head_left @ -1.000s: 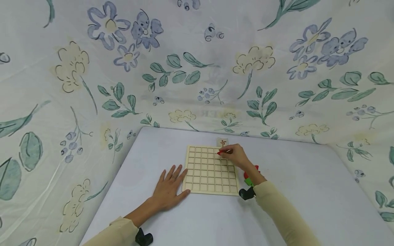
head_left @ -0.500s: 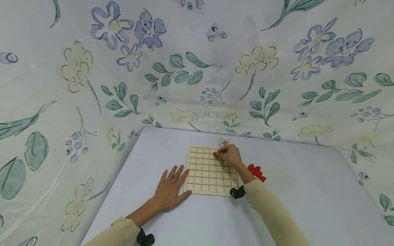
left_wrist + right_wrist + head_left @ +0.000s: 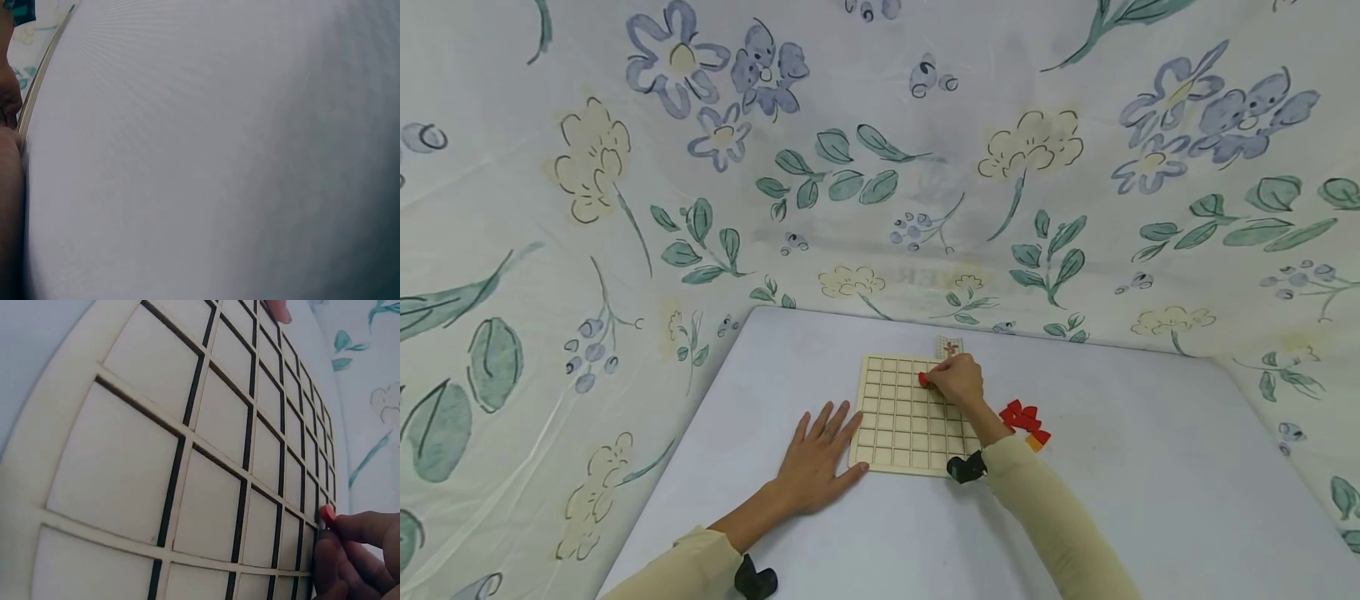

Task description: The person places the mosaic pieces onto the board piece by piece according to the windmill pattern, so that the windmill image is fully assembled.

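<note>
A pale wooden grid board (image 3: pixel 891 417) with square recesses lies flat on the table. My right hand (image 3: pixel 957 382) is over its far right part and pinches a small red piece (image 3: pixel 923 379) between thumb and fingertips. In the right wrist view the red piece (image 3: pixel 327 514) sits right at the grid's dividers, held by my fingers (image 3: pixel 365 528). My left hand (image 3: pixel 817 458) rests on the table with its fingers spread. Its fingertips and thumb are at the board's left edge. In the left wrist view only a strip of the board's edge (image 3: pixel 39 81) shows.
Several red pieces (image 3: pixel 1021 417) lie in a loose pile right of the board, with an orange piece (image 3: pixel 1034 443) among them. Behind the board lies a small patterned card (image 3: pixel 950 347). Floral cloth (image 3: pixel 850 208) hangs behind the white table (image 3: pixel 1135 467).
My right hand has moved slightly left and toward me over the board with the red piece. As the forearm shifted left, more of the pile came into sight. The left hand stays in place.
</note>
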Motion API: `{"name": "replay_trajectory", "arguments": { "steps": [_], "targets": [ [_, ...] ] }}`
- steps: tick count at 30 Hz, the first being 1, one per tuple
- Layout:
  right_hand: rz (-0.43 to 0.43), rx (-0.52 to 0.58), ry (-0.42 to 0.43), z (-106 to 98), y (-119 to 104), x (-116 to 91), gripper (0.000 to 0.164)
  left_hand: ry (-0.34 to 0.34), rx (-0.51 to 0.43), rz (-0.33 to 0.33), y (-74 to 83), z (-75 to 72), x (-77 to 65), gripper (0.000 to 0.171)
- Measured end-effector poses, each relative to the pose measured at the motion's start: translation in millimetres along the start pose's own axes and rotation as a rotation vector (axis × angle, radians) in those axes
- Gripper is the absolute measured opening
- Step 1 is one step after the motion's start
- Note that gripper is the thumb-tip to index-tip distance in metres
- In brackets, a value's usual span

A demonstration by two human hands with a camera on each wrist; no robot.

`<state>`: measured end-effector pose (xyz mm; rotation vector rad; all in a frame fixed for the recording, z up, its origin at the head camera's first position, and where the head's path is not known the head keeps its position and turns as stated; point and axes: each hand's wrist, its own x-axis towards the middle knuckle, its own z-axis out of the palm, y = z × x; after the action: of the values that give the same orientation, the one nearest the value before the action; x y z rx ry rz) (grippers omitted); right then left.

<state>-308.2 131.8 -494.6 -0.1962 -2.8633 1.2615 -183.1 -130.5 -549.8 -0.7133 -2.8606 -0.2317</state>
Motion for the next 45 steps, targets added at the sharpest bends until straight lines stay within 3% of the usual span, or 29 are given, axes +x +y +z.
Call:
{"name": "replay_trajectory", "arguments": {
  "steps": [5,9,12,18,21,35,40,45],
  "targets": [
    [0.071,-0.071,-0.002,3,-6,1,0.018,0.011,-0.007,0.009,0.1,-0.1,1.0,0.081],
    [0.066,-0.149,-0.034,6,-8,2,0.022,0.008,-0.005,0.012,-0.1,1.7,1.3,0.081],
    [0.001,-0.183,-0.038,9,-7,1,0.021,0.014,-0.005,0.015,-0.1,3.2,1.3,0.081],
    [-0.244,-0.229,-0.081,9,-3,-1,0.02,0.017,-0.005,0.011,0.5,3.1,0.8,0.081],
    [-0.317,-0.254,-0.089,6,-2,-2,0.014,0.018,-0.002,0.008,1.0,2.1,0.7,0.081],
    [-0.396,-0.252,0.005,14,7,0,0.011,0.023,0.015,0.009,-2.4,4.6,0.1,0.081],
    [-0.445,-0.238,-0.049,10,9,-3,0.011,0.004,0.008,-0.002,-1.1,3.5,0.7,0.081],
    [-0.473,-0.248,-0.128,3,8,-4,0.022,0.007,0.023,-0.002,-1.4,3.8,0.4,0.081]
  ]
}}
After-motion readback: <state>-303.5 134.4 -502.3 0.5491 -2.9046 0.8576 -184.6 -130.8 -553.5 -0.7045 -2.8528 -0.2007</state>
